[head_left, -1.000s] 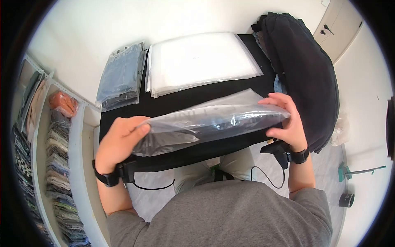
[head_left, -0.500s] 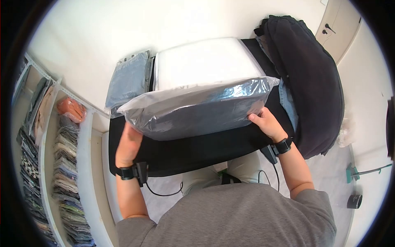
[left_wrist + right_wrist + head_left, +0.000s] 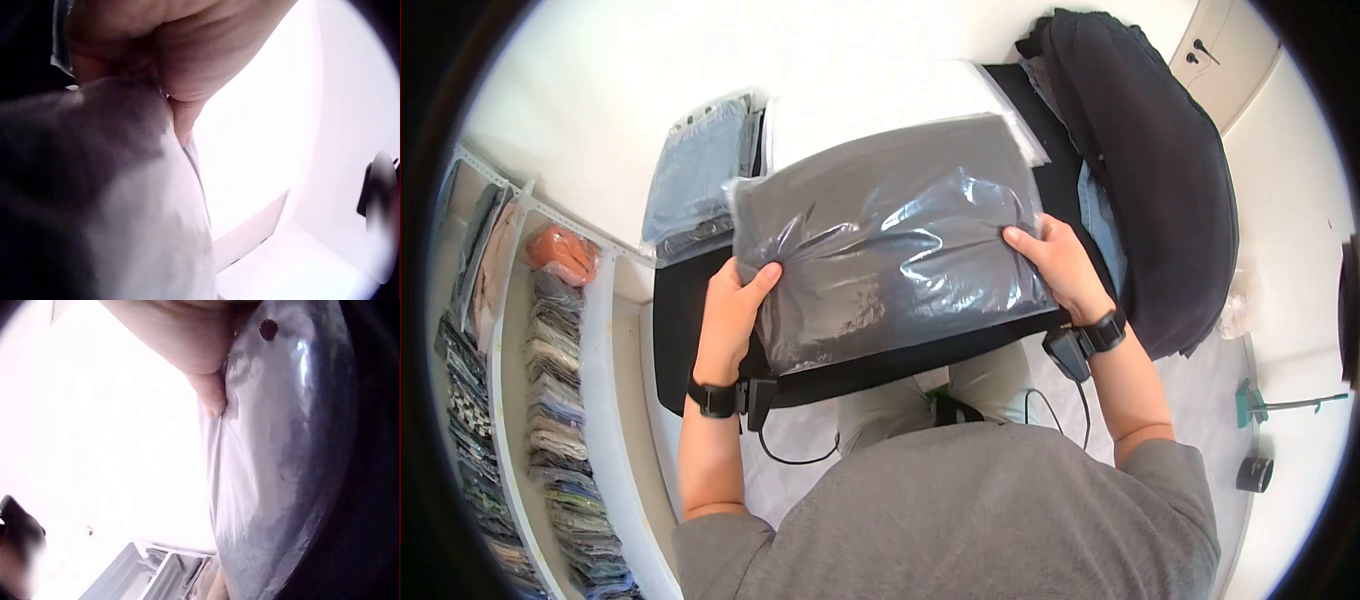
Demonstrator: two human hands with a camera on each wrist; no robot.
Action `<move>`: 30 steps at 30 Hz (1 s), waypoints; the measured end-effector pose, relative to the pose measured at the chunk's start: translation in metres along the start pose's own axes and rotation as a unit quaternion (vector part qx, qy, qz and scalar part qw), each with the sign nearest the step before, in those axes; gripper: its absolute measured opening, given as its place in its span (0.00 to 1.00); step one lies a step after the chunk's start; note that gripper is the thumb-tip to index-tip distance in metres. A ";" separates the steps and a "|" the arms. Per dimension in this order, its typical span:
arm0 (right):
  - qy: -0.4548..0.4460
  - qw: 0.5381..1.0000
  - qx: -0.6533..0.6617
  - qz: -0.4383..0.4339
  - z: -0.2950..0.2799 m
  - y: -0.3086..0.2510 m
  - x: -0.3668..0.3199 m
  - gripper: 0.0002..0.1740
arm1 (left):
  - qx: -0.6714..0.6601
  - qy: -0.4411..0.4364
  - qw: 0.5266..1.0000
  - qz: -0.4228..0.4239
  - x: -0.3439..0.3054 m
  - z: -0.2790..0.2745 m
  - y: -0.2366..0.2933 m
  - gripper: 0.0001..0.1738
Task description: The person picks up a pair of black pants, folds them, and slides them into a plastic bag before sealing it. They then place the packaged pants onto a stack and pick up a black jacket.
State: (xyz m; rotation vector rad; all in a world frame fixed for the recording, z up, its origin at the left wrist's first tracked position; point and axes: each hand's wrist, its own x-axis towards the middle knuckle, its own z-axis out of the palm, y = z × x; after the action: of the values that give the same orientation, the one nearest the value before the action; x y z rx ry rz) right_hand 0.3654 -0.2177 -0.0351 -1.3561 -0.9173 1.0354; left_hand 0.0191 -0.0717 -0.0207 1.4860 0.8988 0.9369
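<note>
Black table (image 3: pixel 690 330) runs across the middle, with a big heap of dark clothes (image 3: pixel 1150 160) on its far right end. Held up over the table, pretty much dead centre, is the bagged dark garment (image 3: pixel 880 230): a flat grey-black folded piece in a clear plastic sleeve, broad face turned up at the head camera, plastic crinkled and throwing glare on the right half. It covers most of the stack of white bags (image 3: pixel 850 105) lying behind it, and a bagged pair of jeans (image 3: pixel 695 170) sits far left. Right hand (image 3: pixel 1060 265) grips the package's right edge, thumb on top, fingers tucked underneath. Left hand (image 3: pixel 735 310) does the same at the near left corner, thumb pressed on the plastic, so both are clamped on it
</note>
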 end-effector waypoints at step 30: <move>-0.004 0.985 0.169 -0.039 0.003 0.011 -0.025 0.32 | -0.320 -0.069 0.929 -0.174 -0.056 -0.004 -0.024 0.24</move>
State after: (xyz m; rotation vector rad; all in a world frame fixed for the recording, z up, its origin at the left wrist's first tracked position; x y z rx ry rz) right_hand 0.3546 -0.2413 -0.0443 -1.0266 -0.7541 1.0823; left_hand -0.0077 -0.1189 -0.0492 0.7874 0.6347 0.7487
